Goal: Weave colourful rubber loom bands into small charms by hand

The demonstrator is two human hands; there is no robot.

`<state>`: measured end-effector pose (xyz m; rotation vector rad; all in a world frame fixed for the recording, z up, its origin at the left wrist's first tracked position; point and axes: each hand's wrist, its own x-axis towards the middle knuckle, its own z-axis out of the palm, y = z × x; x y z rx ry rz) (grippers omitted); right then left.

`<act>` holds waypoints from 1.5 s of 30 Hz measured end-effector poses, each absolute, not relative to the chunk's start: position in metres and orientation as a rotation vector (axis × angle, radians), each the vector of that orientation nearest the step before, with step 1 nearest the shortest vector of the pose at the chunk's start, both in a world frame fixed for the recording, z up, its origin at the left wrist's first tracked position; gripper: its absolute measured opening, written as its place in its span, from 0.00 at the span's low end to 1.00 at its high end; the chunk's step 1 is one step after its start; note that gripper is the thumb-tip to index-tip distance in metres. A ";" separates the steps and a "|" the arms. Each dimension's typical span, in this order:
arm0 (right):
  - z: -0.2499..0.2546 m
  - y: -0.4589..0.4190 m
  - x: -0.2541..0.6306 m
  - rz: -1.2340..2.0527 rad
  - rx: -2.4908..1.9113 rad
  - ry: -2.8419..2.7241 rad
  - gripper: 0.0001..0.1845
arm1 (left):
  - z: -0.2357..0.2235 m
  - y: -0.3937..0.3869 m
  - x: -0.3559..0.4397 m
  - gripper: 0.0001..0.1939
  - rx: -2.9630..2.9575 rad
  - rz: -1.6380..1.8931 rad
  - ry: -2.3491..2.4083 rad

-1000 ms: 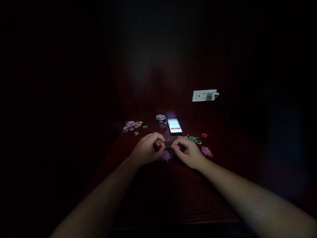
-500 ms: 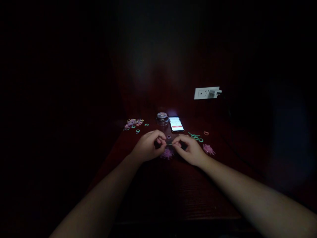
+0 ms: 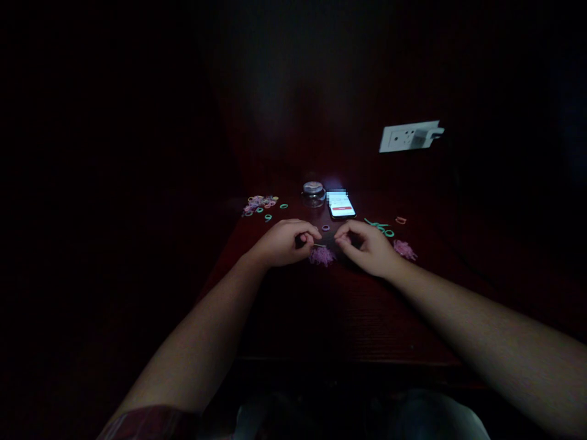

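My left hand (image 3: 290, 242) pinches a thin, pale elastic band (image 3: 320, 245) between thumb and fingers, and its free end points right. Across a small gap, my right hand (image 3: 367, 247) has its fingertips drawn together; whether anything is in them is too dark and small to tell. Below and between the hands lies a pile of small purple elastic bands (image 3: 323, 256). One purple ring-shaped band (image 3: 325, 228) lies by itself just beyond the fingertips. Beside my right wrist is a pile of pink elastic bands (image 3: 404, 249).
On the dark red table (image 3: 339, 318) stands a clear lidded jar (image 3: 313, 193) beside a lit phone (image 3: 342, 205). Mixed coloured bands (image 3: 260, 205) lie at the far left, green bands (image 3: 380, 228) and an orange band (image 3: 400, 220) at the right. A wall socket (image 3: 409, 136) holds a plug.
My hands have moved apart. The band, earlier stretched between both hands, now sticks out from the left fingers only. The camera view has tilted down, showing the table's near edge.
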<state>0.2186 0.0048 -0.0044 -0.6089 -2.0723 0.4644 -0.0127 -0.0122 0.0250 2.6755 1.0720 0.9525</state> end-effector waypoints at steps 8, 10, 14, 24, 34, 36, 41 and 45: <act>-0.005 0.005 0.219 0.466 -0.645 -2.102 0.02 | 0.028 0.001 -0.069 0.10 2.371 0.471 1.287; -0.005 0.007 0.220 0.455 -0.642 -2.110 0.03 | 0.026 0.003 -0.073 0.10 2.346 0.428 1.264; -0.006 0.008 0.220 0.416 -0.648 -2.097 0.03 | 0.024 0.006 -0.074 0.10 2.356 0.402 1.232; -0.004 0.007 0.220 0.400 -0.692 -2.104 0.03 | 0.019 0.008 -0.081 0.10 2.310 0.479 1.229; -0.005 0.009 0.221 0.385 -0.682 -2.111 0.04 | -0.002 0.026 -0.097 0.10 2.272 0.947 1.524; -0.006 0.010 0.221 0.373 -0.684 -2.108 0.04 | -0.006 0.030 -0.102 0.12 2.205 1.046 1.779; -0.007 0.012 0.219 0.335 -0.689 -2.096 0.04 | -0.020 0.041 -0.113 0.17 2.035 1.027 2.099; -0.003 0.009 0.217 0.305 -0.705 -2.078 0.05 | -0.028 0.044 -0.111 0.19 2.034 0.867 2.160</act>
